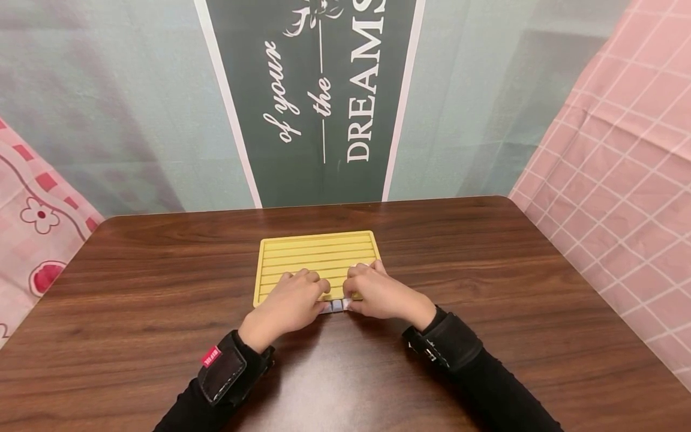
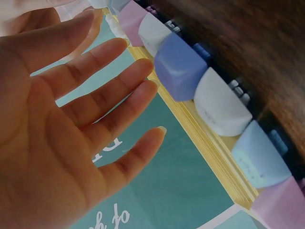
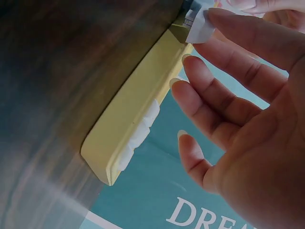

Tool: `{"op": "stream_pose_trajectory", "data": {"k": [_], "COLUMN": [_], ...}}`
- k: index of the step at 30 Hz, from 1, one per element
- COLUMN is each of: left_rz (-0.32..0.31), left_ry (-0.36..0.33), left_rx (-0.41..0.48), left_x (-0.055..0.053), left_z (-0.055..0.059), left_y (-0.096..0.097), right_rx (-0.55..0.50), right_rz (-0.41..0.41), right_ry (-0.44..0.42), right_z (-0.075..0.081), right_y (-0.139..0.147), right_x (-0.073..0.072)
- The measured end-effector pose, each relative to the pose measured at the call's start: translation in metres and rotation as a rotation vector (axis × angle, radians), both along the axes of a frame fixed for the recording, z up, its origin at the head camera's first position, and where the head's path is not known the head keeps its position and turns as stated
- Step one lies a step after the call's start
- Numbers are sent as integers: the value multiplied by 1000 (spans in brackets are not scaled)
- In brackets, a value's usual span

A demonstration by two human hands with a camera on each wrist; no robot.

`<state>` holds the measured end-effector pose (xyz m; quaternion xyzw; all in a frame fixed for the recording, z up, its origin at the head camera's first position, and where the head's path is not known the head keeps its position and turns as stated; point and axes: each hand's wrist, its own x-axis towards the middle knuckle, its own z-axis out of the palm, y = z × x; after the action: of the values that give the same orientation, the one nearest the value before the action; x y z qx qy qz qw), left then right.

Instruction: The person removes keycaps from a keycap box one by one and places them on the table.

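— The fingers of our right hand (image 1: 378,293), what are they doing?
— The thumb and first finger pinch a white cap (image 3: 201,26), and the other three curve loosely, clear of it. On our left hand (image 1: 291,300), we see the fingers spread a little apart in the wrist view; whether its thumb touches the row of caps, we cannot tell.
— And the container?
— We have a yellow tray (image 1: 318,252) lying on the brown table (image 1: 162,264), shallow, with a raised rim and long parallel grooves. In the right wrist view, white pieces (image 3: 140,131) show just above its wall. Our hands cover part of the near side, so we cannot see everything it holds.
— Where is the pinched cap, then?
— At the near edge of the tray, next to a grey-blue cap (image 1: 337,305) and between our two hands.
— How do the caps look?
— Small and smooth, like keyboard keys. Along the row in the left wrist view, we find pink, white, a deeper blue cap (image 2: 178,69), white again, a pale blue cap (image 2: 261,157) and another pink. The pinched one is plain white with flat faces.
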<state>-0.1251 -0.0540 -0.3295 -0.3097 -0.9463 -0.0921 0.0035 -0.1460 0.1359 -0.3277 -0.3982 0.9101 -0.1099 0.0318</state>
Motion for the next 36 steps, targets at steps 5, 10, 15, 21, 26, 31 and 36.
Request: {"op": "stream_pose_trajectory", "data": {"k": [5, 10, 15, 21, 26, 31, 36], "left_rz": [-9, -13, -15, -8, -4, -5, -2], "left_ry": [15, 17, 20, 9, 6, 8, -2], "left_rx": [0, -1, -2, -14, -20, -17, -18], "left_x": [0, 0, 0, 0, 0, 0, 0], "left_z": [-1, -2, -3, -3, -3, -3, -4], "left_y": [0, 0, 0, 1, 2, 2, 2], "right_rx": [2, -2, -8, -7, -7, -10, -10], "right_rz": [4, -2, -8, -12, -15, -17, -19], "right_ry": [22, 16, 2, 5, 21, 30, 33], "right_z": [-2, -2, -3, -5, -5, -5, -6], "right_y": [0, -1, -1, -1, -1, -2, -2], "right_x": [0, 1, 1, 1, 1, 1, 1]}}
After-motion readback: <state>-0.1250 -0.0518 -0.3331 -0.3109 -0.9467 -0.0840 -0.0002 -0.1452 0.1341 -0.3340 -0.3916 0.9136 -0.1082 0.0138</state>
